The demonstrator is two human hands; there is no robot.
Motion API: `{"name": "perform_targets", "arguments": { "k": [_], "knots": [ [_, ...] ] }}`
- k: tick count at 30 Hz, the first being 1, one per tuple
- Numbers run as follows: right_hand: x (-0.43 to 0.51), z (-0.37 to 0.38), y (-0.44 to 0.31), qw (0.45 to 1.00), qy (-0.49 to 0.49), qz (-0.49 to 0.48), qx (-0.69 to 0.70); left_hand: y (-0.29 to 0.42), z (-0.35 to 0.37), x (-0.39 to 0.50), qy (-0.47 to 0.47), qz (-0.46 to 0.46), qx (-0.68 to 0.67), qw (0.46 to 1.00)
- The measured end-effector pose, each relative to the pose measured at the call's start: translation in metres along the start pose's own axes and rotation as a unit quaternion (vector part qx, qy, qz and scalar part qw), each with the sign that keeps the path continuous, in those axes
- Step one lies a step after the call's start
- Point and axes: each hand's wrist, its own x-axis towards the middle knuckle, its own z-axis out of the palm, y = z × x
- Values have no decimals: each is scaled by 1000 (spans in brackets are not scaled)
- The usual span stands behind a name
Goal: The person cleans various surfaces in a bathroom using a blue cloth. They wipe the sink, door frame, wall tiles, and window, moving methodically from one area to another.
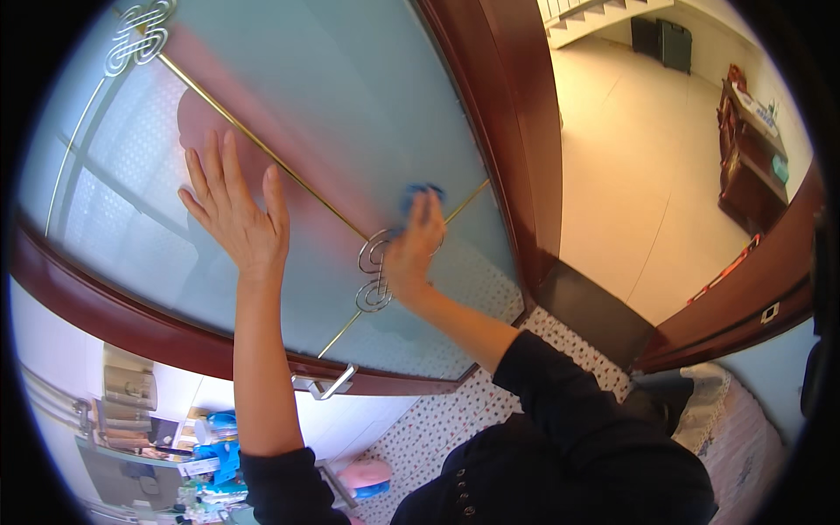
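Note:
My left hand (243, 220) lies with its fingers apart against the frosted glass panel (367, 111) of a door, holding nothing. To its right, my right hand (415, 252) holds a blue cloth (423, 191) to the same glass; the cloth is blurred and partly behind my fingers. A looped silver-coloured ornament (374, 295) is partly covered by my right hand. From it a gold-coloured strip (262, 147) runs up to a second looped ornament (140, 39). Dark red wood forms the door frame (505, 131), with a silver lever handle (328, 382) on its lower edge.
Below the door, a shelf (131, 461) carries several bottles and boxes. A pink and blue object (366, 476) is near the speckled tiled floor (426, 433). Past the doorway are a dark wooden cabinet (755, 157), a suitcase (674, 46) and stairs (590, 20). A quilted cover (728, 426) is at right.

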Motion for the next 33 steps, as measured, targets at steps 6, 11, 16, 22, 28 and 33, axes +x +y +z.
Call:
{"name": "perform_targets", "arguments": {
  "k": [6,11,16,22,28,33],
  "knots": [
    [1,6,-61,934,-134,-327,43,19,26,33,38,35,-20,998],
    [-46,-35,66,914,-165,-369,-19,25,39,36,41,50,25,998],
    [-67,-60,117,970,-190,-147,-30,27,40,35,24,39,57,997],
    [82,-11,30,989,30,-126,67,30,43,31,18,33,83,996],
    [216,4,-8,963,85,-252,44,29,35,33,18,38,102,994],
    [149,-25,80,978,88,-183,-51,36,37,36,18,36,104,994]
  ]
}}
